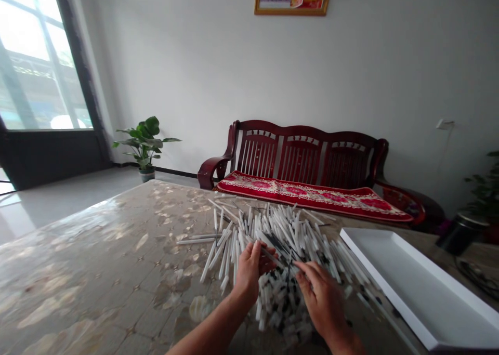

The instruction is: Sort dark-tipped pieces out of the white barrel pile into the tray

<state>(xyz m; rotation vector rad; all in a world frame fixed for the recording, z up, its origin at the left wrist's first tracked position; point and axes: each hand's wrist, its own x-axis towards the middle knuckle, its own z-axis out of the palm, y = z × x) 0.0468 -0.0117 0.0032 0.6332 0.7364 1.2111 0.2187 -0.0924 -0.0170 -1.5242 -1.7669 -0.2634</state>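
White sticks are heaped in a loose, crossing pile on the counter, just beside the white tray, on the side away from the wall socket. Dark tips are seen on many of those lying nearest the hands. A thin stick is held above the pile and close to the tray, with the left hand curled around one end and the right hand pinching the other between thumb and forefinger. Both grips appear closed on that stick, though how firmly cannot be told. No hand is touching the tray.
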